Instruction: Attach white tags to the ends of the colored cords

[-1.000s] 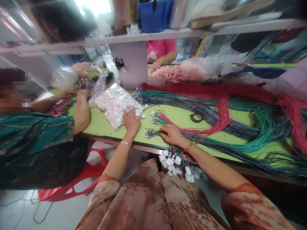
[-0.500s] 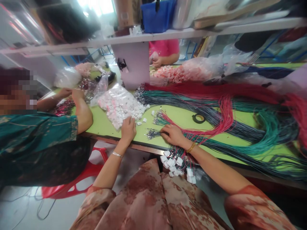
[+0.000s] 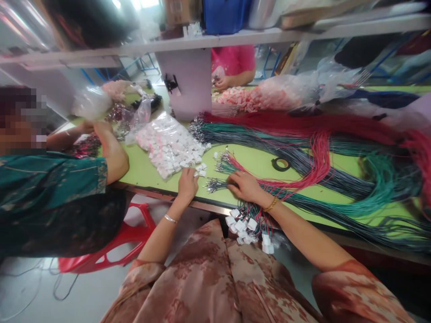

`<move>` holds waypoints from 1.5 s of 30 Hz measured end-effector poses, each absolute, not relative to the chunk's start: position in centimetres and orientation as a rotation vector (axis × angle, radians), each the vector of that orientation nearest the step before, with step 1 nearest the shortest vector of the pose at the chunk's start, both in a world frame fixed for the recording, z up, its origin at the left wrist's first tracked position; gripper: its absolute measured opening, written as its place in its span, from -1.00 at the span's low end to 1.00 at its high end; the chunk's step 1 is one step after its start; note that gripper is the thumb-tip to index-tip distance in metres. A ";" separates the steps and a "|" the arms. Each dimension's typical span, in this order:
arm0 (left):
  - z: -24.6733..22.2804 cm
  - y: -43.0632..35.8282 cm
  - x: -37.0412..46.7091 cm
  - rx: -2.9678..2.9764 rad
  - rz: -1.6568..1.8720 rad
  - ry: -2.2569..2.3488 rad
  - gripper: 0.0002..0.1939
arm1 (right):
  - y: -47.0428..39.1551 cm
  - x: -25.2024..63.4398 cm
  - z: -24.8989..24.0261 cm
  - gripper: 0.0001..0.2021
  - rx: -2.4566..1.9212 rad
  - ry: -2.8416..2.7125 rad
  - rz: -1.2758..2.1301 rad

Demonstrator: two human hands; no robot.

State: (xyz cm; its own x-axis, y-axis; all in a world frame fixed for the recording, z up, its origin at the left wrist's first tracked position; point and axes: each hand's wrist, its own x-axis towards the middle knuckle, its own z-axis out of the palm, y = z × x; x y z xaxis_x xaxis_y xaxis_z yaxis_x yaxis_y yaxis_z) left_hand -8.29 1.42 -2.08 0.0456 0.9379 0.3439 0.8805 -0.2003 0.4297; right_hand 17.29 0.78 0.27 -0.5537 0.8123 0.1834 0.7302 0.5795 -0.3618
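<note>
My left hand (image 3: 187, 183) is closed at the table's front edge, its fingertips pinching a small white connector housing beside several loose white connector housings (image 3: 201, 169). Just behind it lies a clear plastic bag (image 3: 168, 142) full of such housings. My right hand (image 3: 245, 186) rests with curled fingers on a bundle of black wires (image 3: 218, 185), whose metal-tipped ends stick out to the left. Red and green wires (image 3: 225, 162) with metal tips lie close behind that hand. Below it, finished-looking wires with white housings (image 3: 240, 226) hang over the edge.
A black tape roll (image 3: 280, 164) lies among long red (image 3: 303, 123), green and grey wire bundles. On the left a co-worker in a green top (image 3: 54, 179) sits on a red stool (image 3: 134, 229). A shelf (image 3: 134, 49) with a blue bin (image 3: 225, 15) spans the table.
My left hand has moved from the bag's edge a little right and toward me, with a white connector housing at its fingertips. More loose housings show beside it. My right hand stays on the wires.
</note>
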 end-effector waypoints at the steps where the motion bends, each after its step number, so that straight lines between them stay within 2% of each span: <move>1: -2.0 1.4 -8.4 2.189 0.849 1.906 -0.79 | 0.8 17.3 0.3 -0.83 -1.251 -2.504 0.345; 5: -1.7 1.1 -8.8 2.071 1.023 1.829 -0.83 | 0.8 17.2 0.4 -0.79 -1.227 -2.515 0.299; 9: -1.3 0.6 -8.7 1.511 1.367 1.605 -0.76 | 1.0 17.3 0.2 -0.81 -1.199 -2.468 0.237; 13: -0.2 -0.2 -8.1 1.052 1.445 1.301 -0.64 | 1.3 17.4 0.2 -0.83 -1.201 -2.372 0.453; 15: 0.5 -0.7 -7.8 0.950 1.447 1.201 -0.62 | 1.5 17.3 0.4 -0.84 -1.170 -2.370 0.519; 20: 2.1 -1.5 -7.0 0.803 1.390 1.071 -0.62 | 1.7 17.6 1.3 -0.87 -1.253 -2.419 0.338; 24: 2.2 -1.7 -6.3 0.732 1.366 0.984 -0.72 | 1.6 17.3 1.8 -0.88 -1.210 -2.242 0.643; 27: 1.7 -1.7 -5.6 0.687 1.376 0.920 -0.70 | 1.2 16.1 2.4 -0.90 -1.052 -2.119 0.869; 33: 0.6 -1.9 -4.4 0.623 1.277 0.850 -0.74 | 0.2 13.8 3.5 -0.88 -0.968 -1.909 1.076; 40: 0.5 -2.5 -3.8 0.580 1.173 0.825 -0.68 | -0.3 14.0 2.8 -0.84 -1.056 -1.882 1.034; 45: 0.7 -2.6 -3.5 0.593 1.154 0.797 -0.72 | -0.2 14.2 2.5 -0.82 -1.098 -1.941 1.030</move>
State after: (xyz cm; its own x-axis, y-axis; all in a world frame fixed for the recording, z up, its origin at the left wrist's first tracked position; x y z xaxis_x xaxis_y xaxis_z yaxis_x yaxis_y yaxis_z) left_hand -3.54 -2.61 0.68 0.1928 0.9509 -0.2420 -0.5632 0.3092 0.7663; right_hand 14.18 -0.20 2.48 -0.4199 0.8920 0.1674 0.3611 0.3334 -0.8709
